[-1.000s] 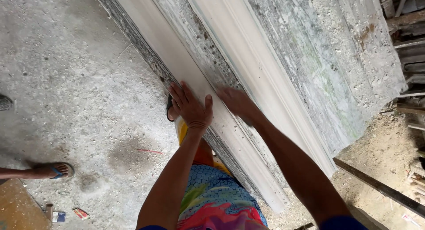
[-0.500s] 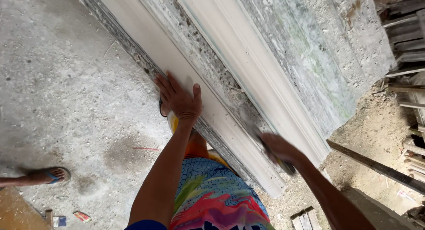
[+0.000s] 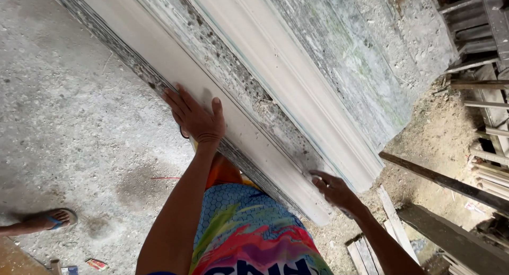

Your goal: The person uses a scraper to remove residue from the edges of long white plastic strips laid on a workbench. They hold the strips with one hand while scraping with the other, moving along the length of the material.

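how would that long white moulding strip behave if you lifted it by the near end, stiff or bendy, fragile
The white moulding strip looks cast and rigid, so it probably stays stiff rather than drooping. Being long and thin, it may crack if raised from one end alone. The left hand lies flat on it and the right hand is at its end, suggesting support at two points.

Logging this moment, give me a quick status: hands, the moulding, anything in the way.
Left hand flat on near white moulding. Right hand fingertips at its end. Second moulding alongside. Another person's sandalled foot off left.
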